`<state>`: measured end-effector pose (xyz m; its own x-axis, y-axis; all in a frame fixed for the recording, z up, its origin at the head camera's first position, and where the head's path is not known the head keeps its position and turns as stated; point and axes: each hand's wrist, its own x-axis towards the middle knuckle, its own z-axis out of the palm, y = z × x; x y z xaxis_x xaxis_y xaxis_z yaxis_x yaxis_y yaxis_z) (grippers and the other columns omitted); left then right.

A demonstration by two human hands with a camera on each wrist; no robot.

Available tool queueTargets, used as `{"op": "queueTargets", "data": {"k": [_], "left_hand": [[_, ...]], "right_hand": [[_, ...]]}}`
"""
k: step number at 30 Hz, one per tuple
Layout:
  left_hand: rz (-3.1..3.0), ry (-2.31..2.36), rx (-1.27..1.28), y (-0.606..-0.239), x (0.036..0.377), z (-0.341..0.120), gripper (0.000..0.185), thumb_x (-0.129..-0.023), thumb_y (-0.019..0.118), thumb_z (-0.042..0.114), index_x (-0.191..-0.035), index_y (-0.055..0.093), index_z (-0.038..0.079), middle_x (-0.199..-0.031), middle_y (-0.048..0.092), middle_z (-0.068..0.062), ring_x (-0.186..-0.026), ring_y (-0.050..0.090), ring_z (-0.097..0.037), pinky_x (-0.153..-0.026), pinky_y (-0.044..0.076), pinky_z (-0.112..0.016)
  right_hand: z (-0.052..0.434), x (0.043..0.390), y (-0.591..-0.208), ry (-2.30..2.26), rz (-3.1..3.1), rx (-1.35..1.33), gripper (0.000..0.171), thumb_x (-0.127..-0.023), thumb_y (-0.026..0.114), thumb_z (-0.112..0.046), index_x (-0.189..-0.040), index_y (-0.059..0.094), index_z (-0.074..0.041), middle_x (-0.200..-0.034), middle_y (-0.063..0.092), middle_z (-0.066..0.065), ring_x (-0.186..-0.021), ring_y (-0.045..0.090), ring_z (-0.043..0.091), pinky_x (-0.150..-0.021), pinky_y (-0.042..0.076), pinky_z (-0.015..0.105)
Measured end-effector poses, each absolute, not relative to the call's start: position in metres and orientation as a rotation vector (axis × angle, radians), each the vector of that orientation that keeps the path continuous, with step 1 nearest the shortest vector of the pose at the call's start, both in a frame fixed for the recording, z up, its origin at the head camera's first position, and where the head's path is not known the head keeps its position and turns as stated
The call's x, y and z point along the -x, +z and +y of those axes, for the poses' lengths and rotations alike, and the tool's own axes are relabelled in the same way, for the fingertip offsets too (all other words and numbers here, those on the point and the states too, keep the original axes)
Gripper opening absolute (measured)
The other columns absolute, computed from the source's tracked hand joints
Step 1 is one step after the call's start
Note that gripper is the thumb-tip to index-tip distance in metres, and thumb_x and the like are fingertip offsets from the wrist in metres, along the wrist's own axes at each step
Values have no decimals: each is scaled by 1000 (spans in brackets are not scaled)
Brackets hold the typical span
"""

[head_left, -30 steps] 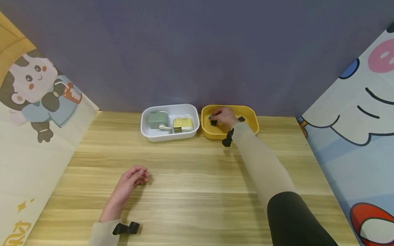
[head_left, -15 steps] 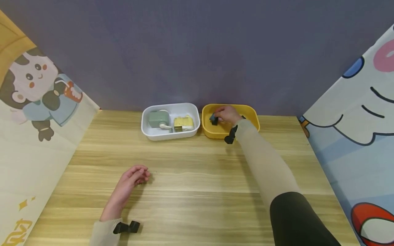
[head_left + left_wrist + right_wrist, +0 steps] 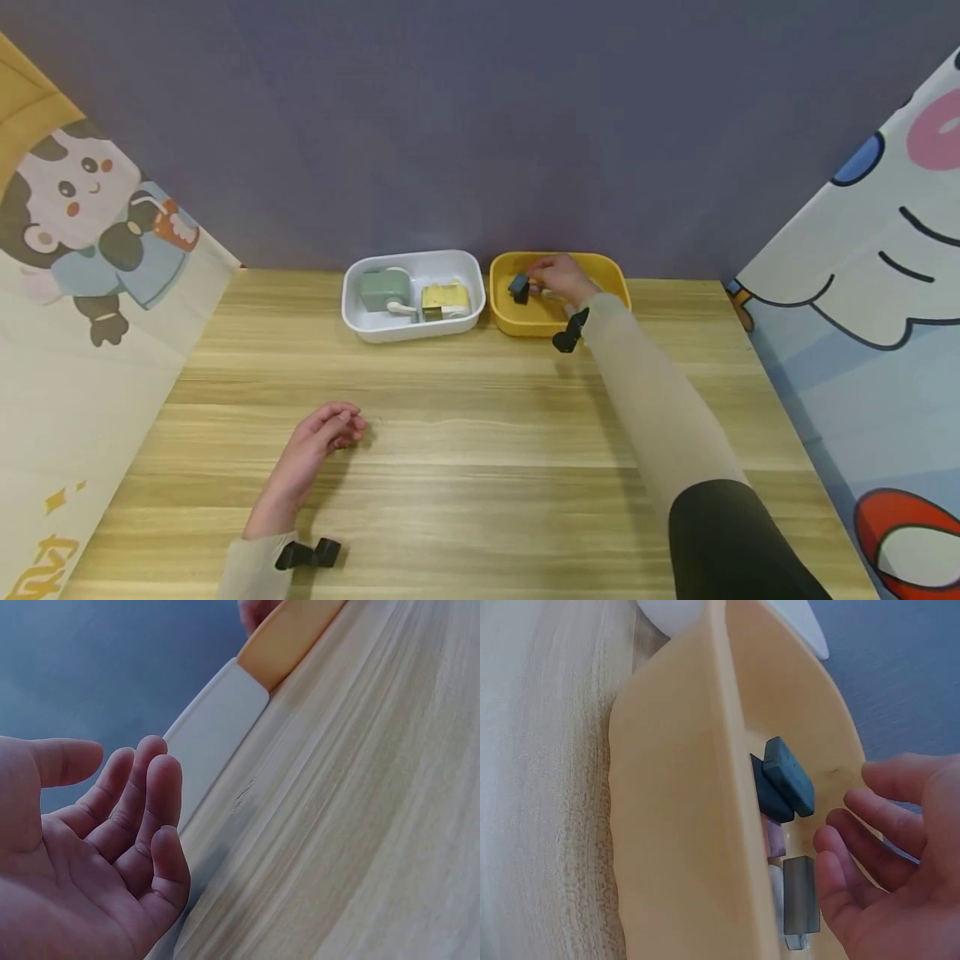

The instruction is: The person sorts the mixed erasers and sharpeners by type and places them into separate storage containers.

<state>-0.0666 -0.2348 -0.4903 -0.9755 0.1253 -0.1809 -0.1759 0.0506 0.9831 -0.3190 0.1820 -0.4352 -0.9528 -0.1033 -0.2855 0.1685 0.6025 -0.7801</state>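
Wide wooden worktop [image 3: 480,433] first, with a white tray [image 3: 413,327] and a yellow tray [image 3: 525,325] side by side at the back wall. Left hand [image 3: 315,450] rests on the wood, fingers relaxed, holding nothing. Right hand [image 3: 889,877] hovers inside the yellow tray, fingers released, just beside a small dark block [image 3: 787,776] lying there.

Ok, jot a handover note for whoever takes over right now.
Left hand: open, resting on the table, holding nothing.
Right hand: open, in the yellow tray, fingers beside the dark block, not gripping it.
The yellow tray also holds a grey block; the white tray holds a green item and a yellow item.
Done: the reach. Left: probably grasping the dark block.
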Motion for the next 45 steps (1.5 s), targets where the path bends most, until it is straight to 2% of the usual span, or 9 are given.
{"op": "queueTargets", "data": {"k": [6,13,17,23,28,33,38,41,45], "left_hand": [[2110,2013,45,-490,67,-235,42,-108,46,21,-123,48,-17,-101,69,-6,-88,65,-13,-81,53,-28],[2092,2014,21,-490,69,-232,44,-107,46,23,-123,47,-18,-100,69,-4,-88,66,-14,-81,54,-29],[2095,2027,7,-491,69,-232,43,-108,46,22,-123,47,-19,-99,69,-2,-88,65,-13,-81,53,-28],[2101,2012,1,-490,71,-231,42,-107,46,21,-123,47,-18,-100,68,-4,-88,65,-13,-81,53,-28],[2117,1966,15,-485,75,-228,40,-107,46,21,-123,50,-16,-103,68,-9,-89,64,-15,-82,53,-29],[2120,1959,-1,-481,77,-228,41,-107,47,23,-122,51,-15,-105,67,-12,-90,65,-16,-83,53,-31],[2151,1965,16,-475,79,-241,44,-107,48,29,-124,51,-12,-104,68,-5,-92,64,-15,-83,51,-30],[2183,1980,36,-472,77,-253,46,-106,49,32,-125,52,-10,-104,69,-1,-93,64,-16,-83,49,-28],[2201,2026,44,-470,75,-268,41,-106,49,31,-124,55,-6,-103,69,1,-93,65,-17,-81,49,-26]], "right_hand": [[186,313,-431,-1402,2473,-75,31,-101,54,-20,-126,65,-5,-130,60,10,-119,53,24,-104,41,39],[193,292,-421,-1413,2517,113,39,-103,55,-24,-132,60,0,-133,59,14,-121,55,29,-104,42,44],[197,274,-418,-1421,2546,180,38,-103,55,-24,-131,60,2,-130,61,16,-117,56,32,-99,45,47],[201,245,-417,-1463,2611,198,33,-103,58,-26,-125,65,-4,-121,65,16,-109,59,34,-91,49,47],[203,215,-420,-1535,2617,200,31,-103,58,-28,-122,66,-5,-119,67,12,-107,62,28,-92,50,45],[202,186,-425,-1645,2604,233,30,-102,59,-24,-120,67,-1,-116,69,13,-105,64,26,-91,52,35],[202,162,-428,-1735,2564,252,27,-103,57,-14,-120,65,5,-115,68,21,-104,64,29,-85,51,24],[203,148,-432,-1785,2534,237,25,-103,57,-11,-119,64,6,-112,68,22,-100,65,23,-83,52,25],[207,134,-438,-1850,2516,238,25,-102,57,-11,-116,64,9,-109,68,23,-93,65,12,-85,54,32]]}}
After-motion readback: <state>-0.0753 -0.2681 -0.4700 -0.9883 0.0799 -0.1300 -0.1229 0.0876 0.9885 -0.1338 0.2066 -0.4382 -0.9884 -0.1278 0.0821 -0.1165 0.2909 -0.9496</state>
